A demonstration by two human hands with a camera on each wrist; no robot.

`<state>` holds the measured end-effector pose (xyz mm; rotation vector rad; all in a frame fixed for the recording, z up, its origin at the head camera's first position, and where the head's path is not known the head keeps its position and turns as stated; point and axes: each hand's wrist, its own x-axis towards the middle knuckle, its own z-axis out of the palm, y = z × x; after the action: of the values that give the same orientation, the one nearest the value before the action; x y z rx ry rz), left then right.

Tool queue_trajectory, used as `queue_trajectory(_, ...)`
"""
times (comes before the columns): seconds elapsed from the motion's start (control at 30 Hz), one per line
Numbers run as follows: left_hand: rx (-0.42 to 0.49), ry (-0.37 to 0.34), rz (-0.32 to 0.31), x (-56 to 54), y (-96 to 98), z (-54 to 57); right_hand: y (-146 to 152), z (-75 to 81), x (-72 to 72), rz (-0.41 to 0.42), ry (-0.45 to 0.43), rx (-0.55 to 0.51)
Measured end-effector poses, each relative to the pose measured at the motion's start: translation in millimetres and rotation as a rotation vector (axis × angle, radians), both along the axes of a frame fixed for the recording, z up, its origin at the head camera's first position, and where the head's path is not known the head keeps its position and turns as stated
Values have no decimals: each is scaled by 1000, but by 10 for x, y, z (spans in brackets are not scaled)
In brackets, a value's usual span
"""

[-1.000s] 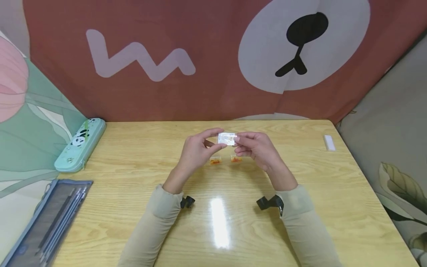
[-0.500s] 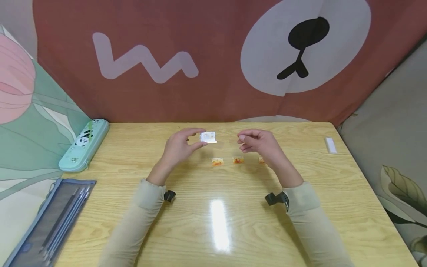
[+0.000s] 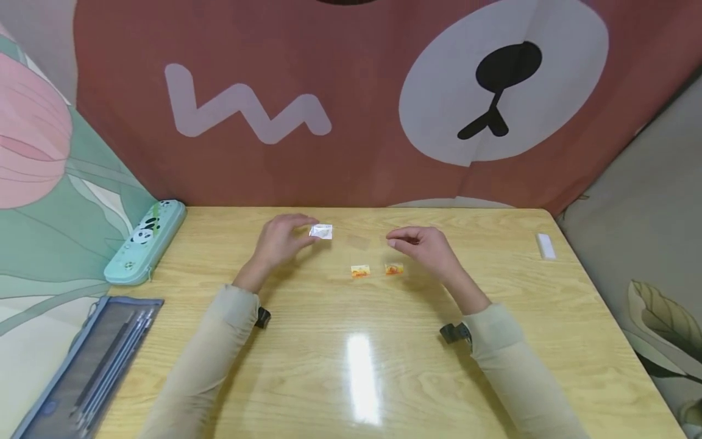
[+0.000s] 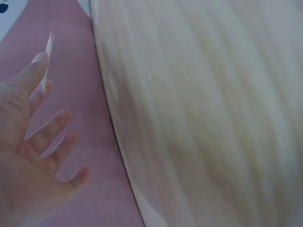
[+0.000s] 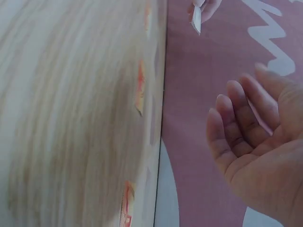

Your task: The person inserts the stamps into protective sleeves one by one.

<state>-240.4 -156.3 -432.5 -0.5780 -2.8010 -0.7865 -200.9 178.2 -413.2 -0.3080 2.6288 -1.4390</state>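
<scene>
A small white packet (image 3: 321, 231), printed on its face, is pinched between the thumb and a finger of my left hand (image 3: 281, 241), raised above the table's far part. The left wrist view shows this packet (image 4: 48, 64) edge-on, with the other fingers spread away from it. My right hand (image 3: 426, 249) hovers to the right with nothing visible in it; its fingers are loosely bent in the right wrist view. Two small orange-and-yellow packets (image 3: 360, 271) lie side by side between the hands. A third orange packet (image 5: 127, 203) shows in the right wrist view; my right hand hides it from the head view.
On the wooden table (image 3: 307, 353), a mint panda pencil case (image 3: 145, 242) stands at the far left. Nearer is a mesh pouch (image 3: 117, 360) with several pencils. A white block (image 3: 545, 246) lies at the far right. A brown bear-print cloth (image 3: 362, 164) hangs behind the table.
My right hand has let go of the white packet. My left hand has carried it leftward, so the hands now stand apart.
</scene>
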Motion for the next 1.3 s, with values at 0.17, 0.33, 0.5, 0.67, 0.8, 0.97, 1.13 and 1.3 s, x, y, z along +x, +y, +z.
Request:
queue_trajectory(0.17,-19,-79,-2,-44,-41,-84,31,-93,31,71,59,111)
queue_trajectory(0.33,-61,-144,-36,-64,-6,-147,77,-198,50,152,64,161)
queue_trajectory(0.5,-95,-175,0,-77,10,-163,21,-273,4,211,91,193)
queue_trajectory(0.67,-129,-246,17,-109,14,-137,-42,-285,-66,173,40,162)
queue_trajectory(0.8,-218,-261,17,-132,22,-128,-90,-291,-129,187,46,152)
queue_trajectory(0.97,-357,-242,23,-135,77,-120,-126,-308,-157,200,65,169)
queue_trajectory(1.13,-392,-228,29,-130,123,-85,-160,-321,-158,214,72,186)
queue_trajectory(1.3,-286,-235,-10,-124,216,-42,-165,-333,-168,267,100,235)
